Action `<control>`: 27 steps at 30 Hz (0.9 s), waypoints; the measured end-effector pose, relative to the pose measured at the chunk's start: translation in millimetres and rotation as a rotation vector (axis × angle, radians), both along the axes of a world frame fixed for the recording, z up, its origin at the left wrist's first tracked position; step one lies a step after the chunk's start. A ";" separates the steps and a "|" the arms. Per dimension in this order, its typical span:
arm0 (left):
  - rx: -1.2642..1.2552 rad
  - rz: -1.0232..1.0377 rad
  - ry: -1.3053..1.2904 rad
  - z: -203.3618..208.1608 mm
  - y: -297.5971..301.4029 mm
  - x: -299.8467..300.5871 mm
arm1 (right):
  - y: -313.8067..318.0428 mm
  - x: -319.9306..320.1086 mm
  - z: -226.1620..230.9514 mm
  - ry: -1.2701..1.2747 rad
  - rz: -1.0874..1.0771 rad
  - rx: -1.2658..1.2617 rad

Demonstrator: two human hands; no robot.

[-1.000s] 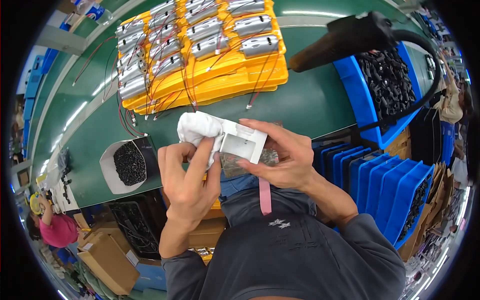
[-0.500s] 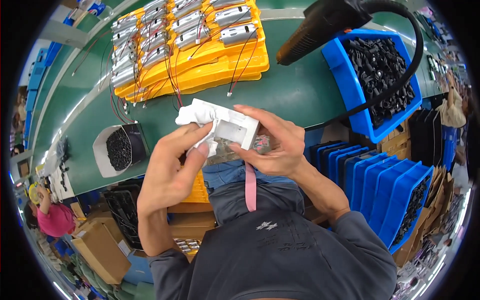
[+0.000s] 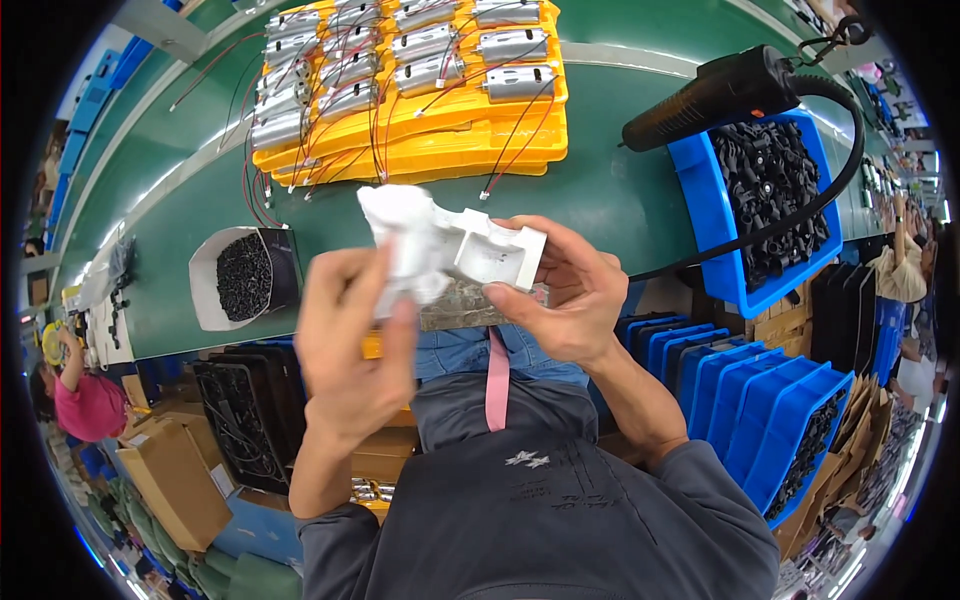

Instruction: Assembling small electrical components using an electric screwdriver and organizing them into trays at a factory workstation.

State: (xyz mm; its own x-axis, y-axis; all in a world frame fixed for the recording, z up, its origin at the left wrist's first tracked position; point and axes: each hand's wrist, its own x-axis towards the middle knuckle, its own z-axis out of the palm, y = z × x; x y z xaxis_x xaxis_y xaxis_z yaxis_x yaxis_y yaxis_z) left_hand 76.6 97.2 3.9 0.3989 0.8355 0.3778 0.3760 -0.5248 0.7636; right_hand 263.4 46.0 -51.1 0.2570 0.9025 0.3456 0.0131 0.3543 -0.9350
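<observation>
My right hand point(image 3: 575, 295) grips the right end of a white block point(image 3: 530, 262), its thumb on the near edge and its fingers behind. A curved hollow opens in the block's upward-facing side. Against the block's left part lies a crumpled white cloth point(image 3: 405, 225), pinched between the thumb and fingers of my left hand point(image 3: 350, 345). That hand and the cloth are smeared by motion. Cloth hides the left end of the block. Both hands are held above the near edge of the green workbench point(image 3: 610, 200).
Silver motors point(image 3: 425, 40) with red and black leads lie in rows on stacked yellow trays point(image 3: 510, 150). A white box point(image 3: 205, 285) of small black pieces stands left. To the right are a blue bin point(image 3: 700, 195) of black parts and a black corded tool point(image 3: 715, 95).
The block has tilted, so its curved hollow shows more fully. My left hand and the cloth have shifted against the block's left part. My whole view has moved slightly.
</observation>
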 end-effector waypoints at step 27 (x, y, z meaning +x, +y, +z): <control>0.591 -0.754 1.181 44.4 42.0 -10.0 | 16.7 -7.7 4.2 -0.296 0.227 -0.106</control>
